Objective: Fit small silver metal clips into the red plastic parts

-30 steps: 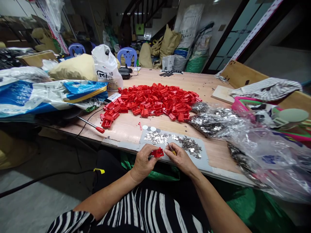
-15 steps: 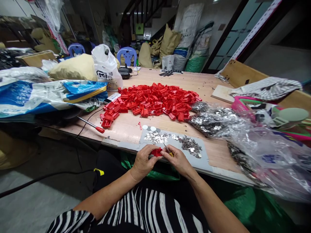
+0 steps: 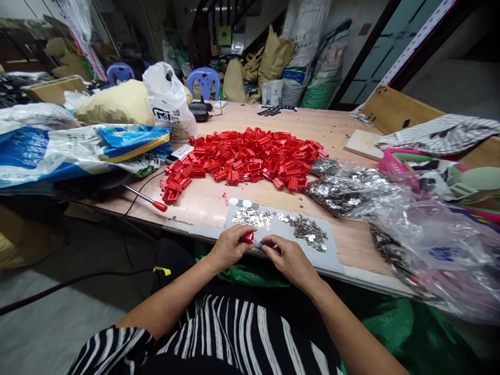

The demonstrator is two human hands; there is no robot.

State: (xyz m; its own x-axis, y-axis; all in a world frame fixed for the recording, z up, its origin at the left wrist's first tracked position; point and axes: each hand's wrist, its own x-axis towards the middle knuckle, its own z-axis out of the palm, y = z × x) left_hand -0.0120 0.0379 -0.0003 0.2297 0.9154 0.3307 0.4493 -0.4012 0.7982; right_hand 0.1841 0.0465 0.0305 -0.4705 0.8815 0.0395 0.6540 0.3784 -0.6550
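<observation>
My left hand (image 3: 231, 246) is closed around a small red plastic housing (image 3: 248, 237) at the table's front edge. In my right hand (image 3: 287, 255) I grip a thin metal-shafted tool, which looks like a screwdriver (image 3: 258, 243). Its tip points left and meets the housing or comes very close to it; my fingers hide most of the handle. Just beyond my hands is a grey mat (image 3: 330, 237). On it lie a pile of shiny small metal pieces (image 3: 253, 217) and a darker pile of metal pieces (image 3: 308, 232).
A large heap of red housings (image 3: 250, 156) covers the middle of the table. Clear bags of metal parts (image 3: 351, 190) lie to the right, near a pink basket (image 3: 394, 161). On the left are a blue-white sack (image 3: 78, 151), a white carrier bag (image 3: 170, 101) and a red-handled rod (image 3: 156, 204).
The screwdriver has swung from pointing up and away to pointing left at the red housing. My left hand has turned the housing and shifted slightly left.
</observation>
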